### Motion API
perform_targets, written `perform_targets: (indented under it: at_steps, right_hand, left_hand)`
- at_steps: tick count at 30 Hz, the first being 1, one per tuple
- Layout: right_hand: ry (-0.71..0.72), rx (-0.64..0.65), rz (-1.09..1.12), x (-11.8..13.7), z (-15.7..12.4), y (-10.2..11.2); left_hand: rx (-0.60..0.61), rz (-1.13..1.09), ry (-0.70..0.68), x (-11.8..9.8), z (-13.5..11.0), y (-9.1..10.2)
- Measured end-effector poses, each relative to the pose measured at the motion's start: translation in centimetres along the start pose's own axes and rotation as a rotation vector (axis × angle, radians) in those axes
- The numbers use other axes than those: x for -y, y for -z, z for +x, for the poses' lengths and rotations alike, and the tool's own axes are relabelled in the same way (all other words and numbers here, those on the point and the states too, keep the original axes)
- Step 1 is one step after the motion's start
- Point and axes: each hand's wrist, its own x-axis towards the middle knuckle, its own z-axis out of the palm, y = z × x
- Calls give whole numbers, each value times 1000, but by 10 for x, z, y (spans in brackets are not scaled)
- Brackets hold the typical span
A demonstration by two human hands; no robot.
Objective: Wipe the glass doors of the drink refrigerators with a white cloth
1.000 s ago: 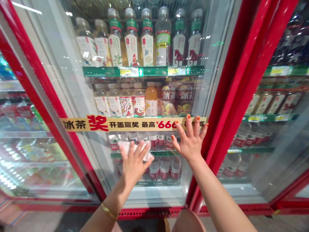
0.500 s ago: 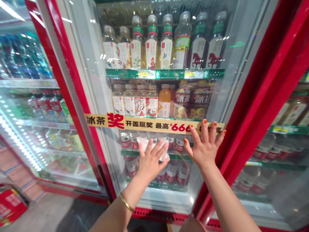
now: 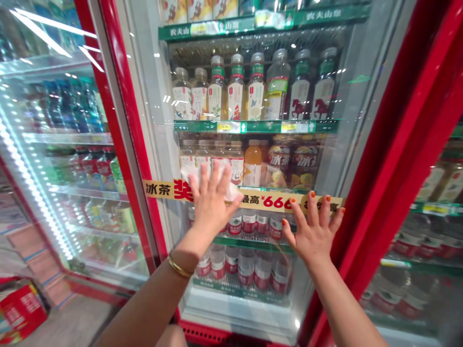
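My left hand (image 3: 210, 207), with a gold bangle (image 3: 180, 266) on its wrist, presses a white tissue or thin cloth (image 3: 232, 192) flat against the glass door (image 3: 217, 306). Its fingers are spread, and the tissue shows around and between them. Part of the yellow lettered strip (image 3: 249, 199) across the glass is covered by this hand. To the right, my right hand (image 3: 314, 236) has its fingers apart and holds nothing. Its palm faces the glass, with the orange-nailed fingertips over the strip's right end, close to the red door frame (image 3: 356, 202).
Behind the glass, drink bottles (image 3: 255, 91) stand in rows on green-edged shelves (image 3: 202, 126). Another lit cooler (image 3: 65, 188) is on the left, and a further one (image 3: 415, 260) is on the right. A red box (image 3: 21, 308) sits on the floor at lower left.
My left hand has slid the tissue up and to the left over the glass, from below the strip onto it. My right hand stays at the strip's right end. The view has tilted upward.
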Motion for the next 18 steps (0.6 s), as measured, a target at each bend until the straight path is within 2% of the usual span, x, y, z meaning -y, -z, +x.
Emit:
perform_targets:
  at_steps: [2,3,5,6,8,10,12,14,16,18]
  right_hand:
    - [11,-3,-9,0,1,0]
    - [11,-5,-8,0,1,1]
    - [3,-8,-6,2,2,1]
    - [1,-9,-8,2,2,2]
    - [6,-7,-20,4,3,2]
    - [11,-3,-33,5,4,2]
    - [6,2,-31,6,4,2]
    - [2,6,-21,6,5,2]
    - [1,9,-9,6,5,3]
    - [-3,-1,1,6,6,4]
  left_hand:
    - [80,7,-137,-12,-39,-14]
    - [107,8,-164,-10,-60,-18]
    - [112,10,-135,13,-89,-17]
    - [89,12,-90,29,-94,-11]
    - [15,2,64,63,-77,5]
    - [-51,-48,251,80,-35,20]
    - [-73,-108,315,70,8,28]
    - [-58,-122,186,38,30,23]
    - [-13,-90,-41,0,20,9]
    - [34,-64,-254,-25,-14,-7]
